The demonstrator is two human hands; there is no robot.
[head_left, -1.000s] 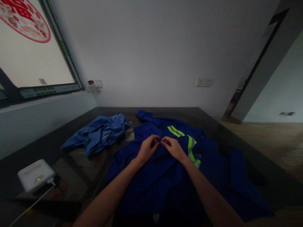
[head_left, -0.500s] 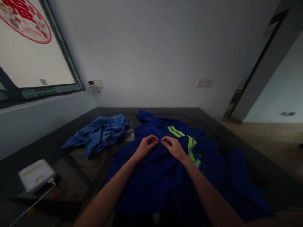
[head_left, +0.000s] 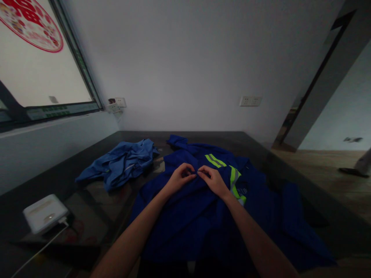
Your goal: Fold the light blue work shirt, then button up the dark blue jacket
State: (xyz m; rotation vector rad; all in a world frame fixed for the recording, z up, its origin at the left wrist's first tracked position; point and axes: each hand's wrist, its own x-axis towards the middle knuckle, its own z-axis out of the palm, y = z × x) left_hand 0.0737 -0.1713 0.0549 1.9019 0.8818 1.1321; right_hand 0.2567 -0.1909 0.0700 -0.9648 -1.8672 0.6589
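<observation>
At left a white flat box with a cable point(head_left: 45, 213) lies on the dark glossy table point(head_left: 255, 148), behind it a crumpled light blue garment point(head_left: 124, 162). The left hand point(head_left: 180, 178) and right hand point(head_left: 214, 180) meet fingertip to fingertip, both pinched on one small fold of the dark blue work jacket with yellow-green reflective stripes point(head_left: 185, 220), spread directly beneath them, its length running away from the person. Forearms converge, palms down.
</observation>
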